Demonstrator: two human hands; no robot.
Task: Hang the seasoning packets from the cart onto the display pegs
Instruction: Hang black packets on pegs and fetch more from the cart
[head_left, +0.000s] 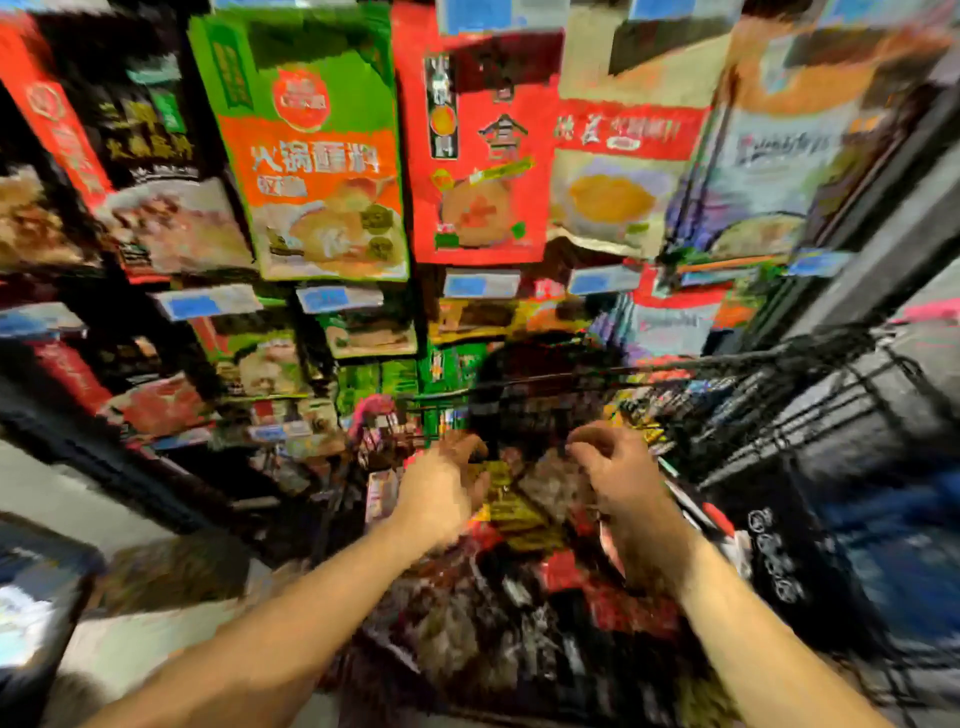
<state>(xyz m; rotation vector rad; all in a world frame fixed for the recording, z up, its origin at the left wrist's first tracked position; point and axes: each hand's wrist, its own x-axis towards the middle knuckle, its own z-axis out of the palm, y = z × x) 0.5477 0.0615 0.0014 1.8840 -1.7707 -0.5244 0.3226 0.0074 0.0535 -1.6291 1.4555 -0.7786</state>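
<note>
Rows of hanging packets (311, 145) are seen filling the upper view, with blue price tags (480, 286) fixed beneath them; lower right, a wire cart (769, 395) is heaped with loose packets (524, 519). The left hand (441, 491) and right hand (618, 473) are held over the heap, fingers curled; whether anything is gripped cannot be told through the blur.

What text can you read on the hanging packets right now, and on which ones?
"火锅", followed by two blurred characters: green and orange packet.
"金", probably, as it is smeared: red packet.
Everything else is too blurred to read, including the blue price tags and the cart packets.
</note>
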